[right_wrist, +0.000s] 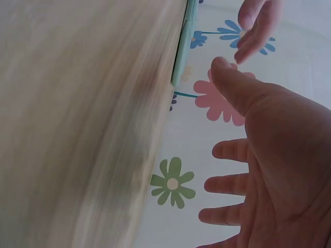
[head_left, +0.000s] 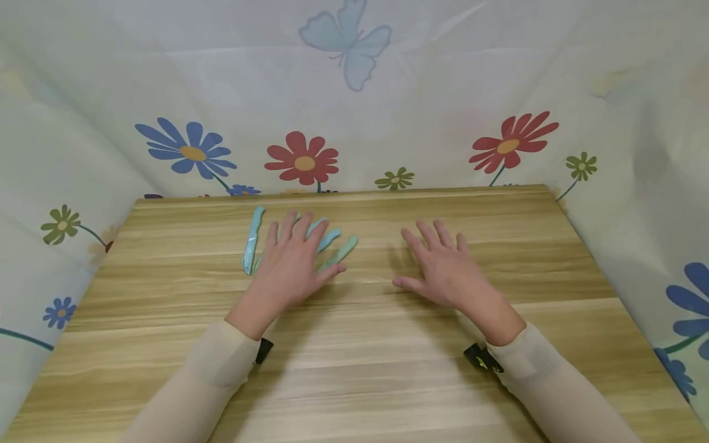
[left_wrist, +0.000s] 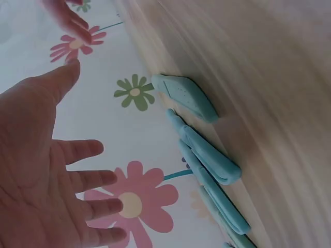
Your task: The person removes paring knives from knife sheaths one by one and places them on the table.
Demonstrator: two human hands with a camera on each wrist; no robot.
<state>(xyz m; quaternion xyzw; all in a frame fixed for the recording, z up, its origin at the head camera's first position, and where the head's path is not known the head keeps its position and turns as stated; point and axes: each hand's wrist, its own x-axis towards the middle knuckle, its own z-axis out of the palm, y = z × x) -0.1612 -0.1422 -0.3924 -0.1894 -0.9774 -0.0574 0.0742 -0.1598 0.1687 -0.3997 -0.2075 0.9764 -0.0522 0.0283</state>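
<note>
The person wears long sleeves of pale cream colour: the left sleeve is at the lower left of the head view, the right sleeve at the lower right. Near each cuff there is a slightly greyer patch. A left black piece and a right black piece, this one with a small yellow-green mark, sit at the inner sides of the cuffs, and the left hand and right hand are bare

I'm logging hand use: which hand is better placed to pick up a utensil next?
Probably the left hand: it hovers open above the utensils, holding nothing, while the right hand hovers off to their right.
</note>
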